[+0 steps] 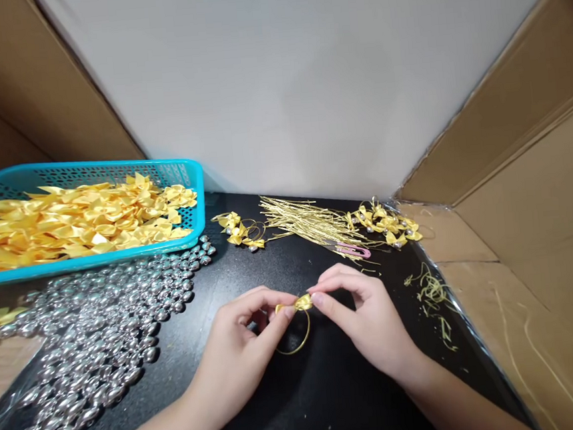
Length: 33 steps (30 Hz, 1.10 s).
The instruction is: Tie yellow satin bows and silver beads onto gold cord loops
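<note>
Here both hands close in a pinch grip at the lower middle of the frame: the left hand [242, 342] and the right hand [371, 321] each hold one side of a small yellow satin bow [299, 303], its gold wire loop [297, 340] curving below it over the black table [303, 401]. At left lie silver beads [100, 325], below a turquoise basket [94, 262] of bows; loose gold wires [307, 223] lie beyond. The slippery bow could, I judge, slide off the thin wire. No writing is legible.

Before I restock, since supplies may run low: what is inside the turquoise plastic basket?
The turquoise plastic basket holds a heap of yellow satin ribbon bows. The heap covers its floor, so anything beneath is hidden.
</note>
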Available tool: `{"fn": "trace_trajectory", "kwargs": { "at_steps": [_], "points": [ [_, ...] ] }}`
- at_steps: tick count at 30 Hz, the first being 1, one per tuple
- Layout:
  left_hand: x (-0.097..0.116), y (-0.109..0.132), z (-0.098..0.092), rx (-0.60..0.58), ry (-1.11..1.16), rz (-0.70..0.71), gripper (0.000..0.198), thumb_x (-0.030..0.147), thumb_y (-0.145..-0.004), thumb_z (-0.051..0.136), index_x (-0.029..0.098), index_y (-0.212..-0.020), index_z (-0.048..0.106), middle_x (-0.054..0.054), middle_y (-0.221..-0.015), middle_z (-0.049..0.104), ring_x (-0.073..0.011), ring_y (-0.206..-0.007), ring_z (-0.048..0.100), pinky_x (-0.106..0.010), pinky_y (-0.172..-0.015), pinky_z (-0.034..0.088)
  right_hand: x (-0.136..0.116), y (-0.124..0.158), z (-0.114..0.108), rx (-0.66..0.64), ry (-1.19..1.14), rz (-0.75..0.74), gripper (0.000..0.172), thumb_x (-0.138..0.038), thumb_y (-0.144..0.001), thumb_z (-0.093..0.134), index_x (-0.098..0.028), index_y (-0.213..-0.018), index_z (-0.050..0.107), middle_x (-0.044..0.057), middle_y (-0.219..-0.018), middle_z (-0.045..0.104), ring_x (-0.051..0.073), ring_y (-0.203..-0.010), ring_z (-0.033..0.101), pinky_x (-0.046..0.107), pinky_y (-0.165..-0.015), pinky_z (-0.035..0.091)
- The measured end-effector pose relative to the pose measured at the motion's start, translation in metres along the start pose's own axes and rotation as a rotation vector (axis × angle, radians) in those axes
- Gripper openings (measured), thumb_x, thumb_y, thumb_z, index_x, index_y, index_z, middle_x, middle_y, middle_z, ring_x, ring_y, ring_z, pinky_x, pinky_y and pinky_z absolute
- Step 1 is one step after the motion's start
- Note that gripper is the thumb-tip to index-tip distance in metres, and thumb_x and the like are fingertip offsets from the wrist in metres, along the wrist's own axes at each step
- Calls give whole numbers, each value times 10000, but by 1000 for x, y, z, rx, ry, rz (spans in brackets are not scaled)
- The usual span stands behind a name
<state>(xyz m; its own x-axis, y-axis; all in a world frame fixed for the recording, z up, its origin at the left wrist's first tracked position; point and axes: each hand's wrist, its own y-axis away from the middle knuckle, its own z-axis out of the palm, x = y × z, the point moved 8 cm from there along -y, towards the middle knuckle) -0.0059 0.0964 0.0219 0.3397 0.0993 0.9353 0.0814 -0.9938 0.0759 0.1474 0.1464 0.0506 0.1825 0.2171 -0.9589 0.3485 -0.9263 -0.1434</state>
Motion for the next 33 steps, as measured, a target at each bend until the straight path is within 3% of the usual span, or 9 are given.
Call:
{"fn": "trace_trajectory", "kwargs": {
  "at_steps": [4,9,13,15,18,22,24,28,33],
  "points": [
    [-3,-2,-3,46,16,-6,187,345,-845,608,194,-841,717,-23,-796,722,-185,-707,617,-274,-614,448,-15,8,6,-8,148,-92,89,-148,-786,692,-202,-718,716,14,-754,683,164,-758,601,327,-724,451],
    [1,-2,-6,96,-16,70,137,286,-841,609,207,-825,720,-16,-801,723,-181,-737,625,-266,-631,462,-38,25,27,-125,357,-286,78,-144,-773,725,-211,-735,709,-11,-727,688,161,-737,556,359,-735,362],
    [6,0,-8,109,-12,101,129,264,-838,608,209,-810,722,-14,-773,717,-176,-712,626,-260,-613,465,-51,28,24,-181,273,-393,61,-151,-759,707,-202,-729,692,-21,-693,661,138,-688,546,368,-764,350],
    [8,1,-9,108,-3,104,130,265,-834,614,207,-794,723,-14,-755,715,-174,-692,628,-258,-598,463,-39,19,10,-83,118,-262,56,-184,-803,645,-201,-776,690,-5,-711,648,143,-699,553,337,-724,376],
    [11,1,-10,113,7,118,122,255,-840,618,209,-798,722,-8,-743,712,-163,-670,629,-250,-591,469,9,7,0,50,-140,161,135,-288,-831,605,-194,-770,681,6,-703,615,147,-688,534,296,-660,387],
    [18,2,-12,150,-10,238,107,182,-844,616,209,-828,718,0,-746,709,-140,-655,631,-230,-600,485,43,16,43,-257,-522,527,231,-374,-740,683,-148,-698,683,17,-663,599,126,-627,496,271,-632,371],
    [24,4,-13,172,-50,342,125,130,-835,615,207,-840,714,8,-724,700,-122,-624,618,-214,-583,478,44,23,57,-327,-654,595,227,-355,-697,727,-133,-738,700,16,-681,602,112,-635,495,258,-648,367],
    [32,10,-11,177,-113,496,202,45,-821,590,203,-878,702,14,-722,690,-105,-631,613,-195,-586,468,45,30,65,-332,-801,671,210,-299,-649,784,-134,-736,687,-2,-694,582,90,-637,473,238,-663,363],
    [29,8,-11,164,-90,409,167,84,-823,598,198,-856,714,0,-734,697,-121,-643,619,-214,-601,474,40,26,66,-380,-782,585,217,-281,-647,758,-147,-610,592,-27,-618,496,94,-604,426,237,-624,360]
  ]
}}
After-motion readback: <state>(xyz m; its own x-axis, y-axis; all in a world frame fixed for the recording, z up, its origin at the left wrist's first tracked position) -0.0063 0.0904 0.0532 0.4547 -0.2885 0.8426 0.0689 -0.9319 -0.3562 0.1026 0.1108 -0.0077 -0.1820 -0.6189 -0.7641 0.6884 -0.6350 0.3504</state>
